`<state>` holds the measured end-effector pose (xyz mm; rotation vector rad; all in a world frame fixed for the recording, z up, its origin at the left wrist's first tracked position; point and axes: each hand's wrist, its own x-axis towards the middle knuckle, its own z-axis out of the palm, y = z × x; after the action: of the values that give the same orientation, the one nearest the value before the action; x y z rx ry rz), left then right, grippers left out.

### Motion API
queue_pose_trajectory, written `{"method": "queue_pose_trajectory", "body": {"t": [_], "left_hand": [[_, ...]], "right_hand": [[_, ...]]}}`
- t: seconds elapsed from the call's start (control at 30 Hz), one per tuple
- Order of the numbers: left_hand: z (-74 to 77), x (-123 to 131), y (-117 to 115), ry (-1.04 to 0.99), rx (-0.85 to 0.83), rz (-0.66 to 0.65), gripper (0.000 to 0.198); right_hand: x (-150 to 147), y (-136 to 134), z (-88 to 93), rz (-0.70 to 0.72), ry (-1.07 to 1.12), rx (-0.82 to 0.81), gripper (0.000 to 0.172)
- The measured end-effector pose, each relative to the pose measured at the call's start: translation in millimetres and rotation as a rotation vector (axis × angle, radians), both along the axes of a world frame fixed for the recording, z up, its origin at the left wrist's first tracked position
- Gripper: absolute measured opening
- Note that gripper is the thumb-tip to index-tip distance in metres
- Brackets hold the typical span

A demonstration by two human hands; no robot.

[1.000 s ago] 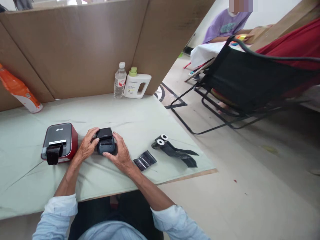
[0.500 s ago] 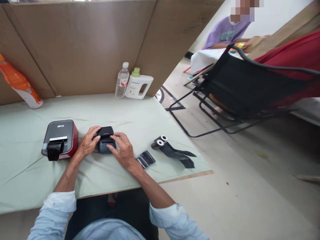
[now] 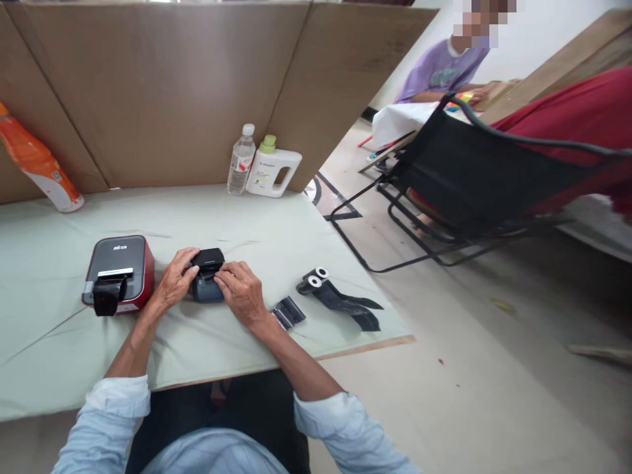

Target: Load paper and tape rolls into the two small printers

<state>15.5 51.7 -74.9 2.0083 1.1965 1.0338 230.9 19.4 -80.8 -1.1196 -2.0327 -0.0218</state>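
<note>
A small black printer [image 3: 207, 263] sits on the pale green table cover [image 3: 247, 224] in front of me. My left hand [image 3: 172, 282] grips its left side with curled fingers. My right hand [image 3: 241, 293] lies over its front and right side, fingers bent onto the top. A red and black printer [image 3: 118, 271] with a black strip hanging from its slot stands just left of my left hand. A short black ribbon piece [image 3: 288, 313] lies right of my right wrist, and two black rolls with white cores [image 3: 316, 280] trail loose tape further right.
Cardboard walls [image 3: 162, 92] close the back of the table. A water bottle [image 3: 241, 160] and a white jug [image 3: 272, 170] stand at the back corner, an orange bottle [image 3: 37, 168] leans at the left. A black folding chair [image 3: 469, 178] stands to the right; another person sits beyond it.
My right hand has slid from the small printer's right side up onto its front and top. My left hand stays on the left side. The view shifted slightly.
</note>
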Motion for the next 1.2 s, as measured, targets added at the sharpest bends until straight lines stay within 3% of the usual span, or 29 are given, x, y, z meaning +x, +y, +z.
{"method": "queue_pose_trajectory", "body": {"t": [0.2,0.43,0.8,0.97,1.13,1.2], "left_hand": [[0.4,1,0,0.005,-0.006,0.003,0.044],[2.4,3,0,0.019,0.003,0.022,0.044],[7.5,6,2,0.023,-0.01,0.056,0.044],[10.5,7,1,0.03,-0.019,0.055,0.045],[10.2,7,1,0.038,-0.021,0.061,0.045],[9.6,7,2,0.036,-0.019,0.064,0.045]], "right_hand": [[3,-2,-2.7,0.06,0.039,0.071,0.021],[2,1,-10.1,0.05,0.064,-0.01,0.025],[-6,10,-4.8,0.014,0.109,-0.098,0.034],[-3,0,5.3,0.049,0.247,-0.074,0.03],[16,-15,23.4,0.02,0.477,-0.183,0.024],[24,-17,27.8,0.014,0.471,-0.217,0.022]]}}
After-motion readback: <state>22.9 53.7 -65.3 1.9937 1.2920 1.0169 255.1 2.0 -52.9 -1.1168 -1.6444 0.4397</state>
